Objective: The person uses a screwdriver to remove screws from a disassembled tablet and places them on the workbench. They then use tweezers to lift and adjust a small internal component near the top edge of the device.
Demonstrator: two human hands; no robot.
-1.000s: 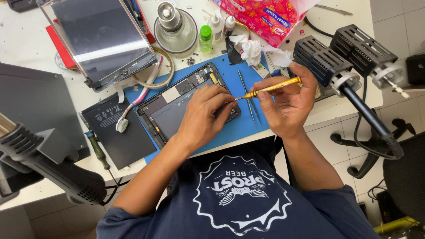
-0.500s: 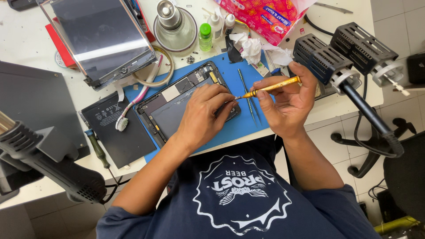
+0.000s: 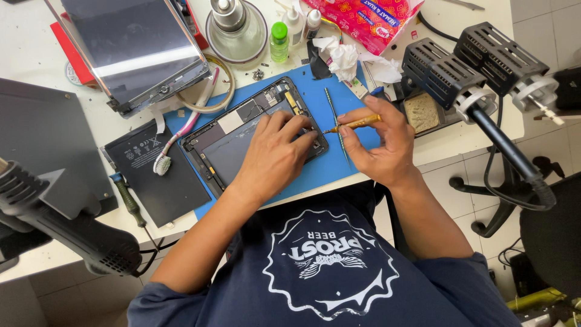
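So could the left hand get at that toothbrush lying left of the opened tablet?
Probably yes. The left hand rests flat on the opened tablet, holding nothing, and the toothbrush lies just beyond the tablet's left edge with nothing between them.

Electronics repair workshop: opened tablet (image 3: 254, 136) on blue mat (image 3: 348, 163), heat gun (image 3: 66, 227).

A white table (image 3: 36, 54) carries a blue mat (image 3: 357, 103) at centre, a black battery pack (image 3: 154, 175) at nine o'clock, a detached screen (image 3: 136, 51) at eleven, a glass dispenser (image 3: 233, 24) at twelve (beside a green-capped bottle (image 3: 279, 42)).
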